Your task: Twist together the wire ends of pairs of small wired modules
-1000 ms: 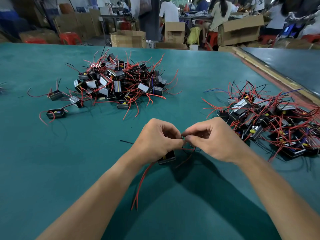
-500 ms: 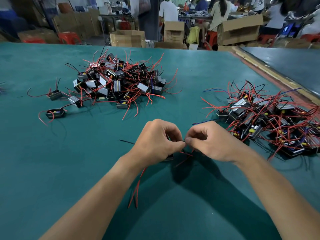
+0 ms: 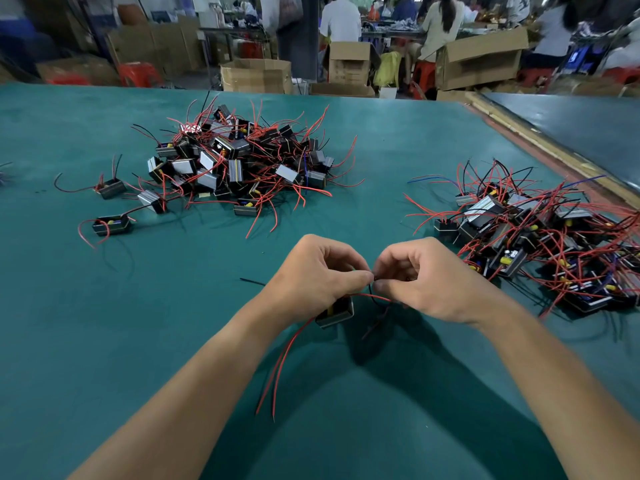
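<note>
Pinched by left hand (image 3: 322, 271) and right hand (image 3: 426, 278), thumbs against forefingers: wire ends (image 3: 373, 276), held just above table (image 3: 104, 341), midway along near edge. Module (image 3: 335, 311) tucked under left palm; partner module hidden. Risks judged:
- ends slipped from pinch if pulled unevenly
- strands broken if overtwisted
- trailing red leads (image 3: 284, 362) snagged by forearm

One module pile (image 3: 239, 161) lies toward far edge, another pile (image 3: 540, 237) by right edge.

Assembly workshop, module piles (image 3: 242, 164) (boxes (image 3: 256, 76), workers (image 3: 341, 20))

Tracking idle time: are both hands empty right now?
No, the left hand and right hand pinch wire ends between them, with a module under the left palm.
</note>
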